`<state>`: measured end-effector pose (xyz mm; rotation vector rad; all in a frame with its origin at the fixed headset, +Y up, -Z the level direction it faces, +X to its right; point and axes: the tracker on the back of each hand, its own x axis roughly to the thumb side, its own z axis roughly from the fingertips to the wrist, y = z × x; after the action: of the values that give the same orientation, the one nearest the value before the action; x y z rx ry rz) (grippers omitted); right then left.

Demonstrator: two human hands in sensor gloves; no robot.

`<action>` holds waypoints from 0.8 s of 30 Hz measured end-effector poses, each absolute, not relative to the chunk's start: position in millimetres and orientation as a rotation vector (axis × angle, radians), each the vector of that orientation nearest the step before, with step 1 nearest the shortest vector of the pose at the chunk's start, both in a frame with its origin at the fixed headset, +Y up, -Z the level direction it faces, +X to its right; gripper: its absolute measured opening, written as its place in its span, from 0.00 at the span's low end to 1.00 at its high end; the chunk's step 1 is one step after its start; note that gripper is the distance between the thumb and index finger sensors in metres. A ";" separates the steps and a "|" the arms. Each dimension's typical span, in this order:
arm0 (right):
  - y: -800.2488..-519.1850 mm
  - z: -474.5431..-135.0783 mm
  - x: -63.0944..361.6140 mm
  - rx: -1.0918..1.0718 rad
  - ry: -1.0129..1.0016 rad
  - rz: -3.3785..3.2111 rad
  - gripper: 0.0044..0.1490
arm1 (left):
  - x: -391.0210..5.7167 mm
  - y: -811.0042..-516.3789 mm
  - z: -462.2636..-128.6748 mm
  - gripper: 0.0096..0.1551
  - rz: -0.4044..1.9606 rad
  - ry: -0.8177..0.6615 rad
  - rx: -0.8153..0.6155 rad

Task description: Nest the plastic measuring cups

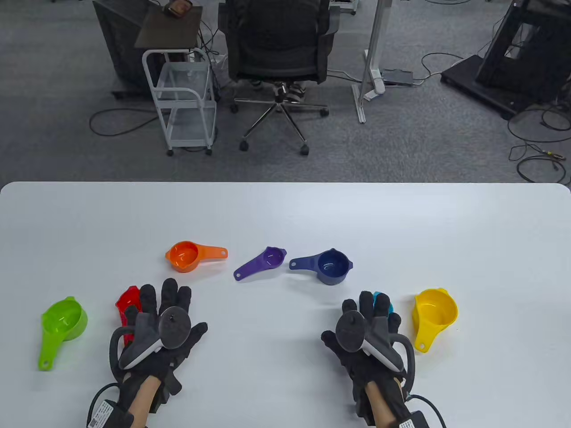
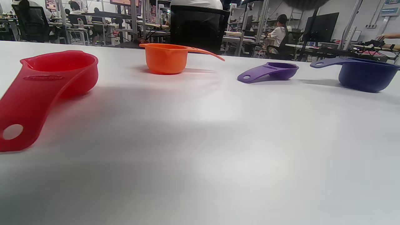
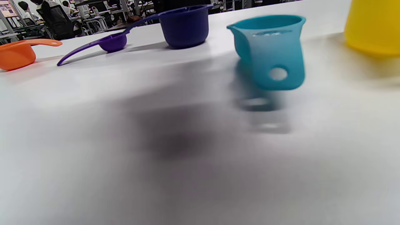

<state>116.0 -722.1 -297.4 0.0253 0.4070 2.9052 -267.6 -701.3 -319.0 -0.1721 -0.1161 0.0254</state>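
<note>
cups sit all over the white table [image 1: 285, 209], seven of them, each apart from the others. we see our left hand [image 1: 156, 330] lying flat with its fingers [image 1: 169, 292] spread out and holding nothing. the red cup [image 2: 47, 84] is just left of those fingers, partly hidden under them from above. further left of it stands the green cup [image 1: 62, 323], its handle pointing back toward us. past the left fingertips sits the orange cup [image 1: 187, 256]. our right hand [image 1: 368, 336] also lies flat with loose fingers [image 1: 366, 303], and it holds nothing. the teal cup [image 3: 270, 50] stands right in front of those fingertips, its handle hanging down toward us, and we cannot tell if they touch it. the yellow cup [image 1: 432, 314] is just right of the fingers. past them, toward the far side, are the dark blue cup [image 1: 330, 265] and the small purple cup [image 1: 263, 261].
</note>
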 end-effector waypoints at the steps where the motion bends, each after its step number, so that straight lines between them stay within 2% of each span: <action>1: -722.2 -297.3 116.0 0.026 0.406 2.905 0.57 | -267.3 -701.6 -319.0 0.52 0.025 -0.116 -0.173; 9: -720.1 -297.5 116.8 0.026 0.387 2.904 0.57 | -265.2 -702.3 -318.5 0.53 0.010 -0.112 -0.191; 13: -710.1 -299.2 129.7 -0.043 0.283 2.930 0.57 | -264.5 -703.8 -319.2 0.52 0.002 -0.108 -0.206; 17: -695.7 -303.4 171.1 -0.271 0.068 2.903 0.56 | -264.5 -703.1 -319.1 0.52 0.001 -0.110 -0.200; 20: -698.4 -310.8 212.0 -0.454 -0.058 2.718 0.55 | -264.6 -704.0 -319.7 0.52 0.003 -0.111 -0.198; 24: -717.4 -325.5 244.7 -0.604 0.114 2.765 0.54 | -263.7 -706.4 -320.7 0.52 -0.004 -0.107 -0.216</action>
<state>244.7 -717.4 -325.5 -0.6043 0.1139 2.7651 -263.7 -706.4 -320.7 -0.2157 -0.1071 -0.0045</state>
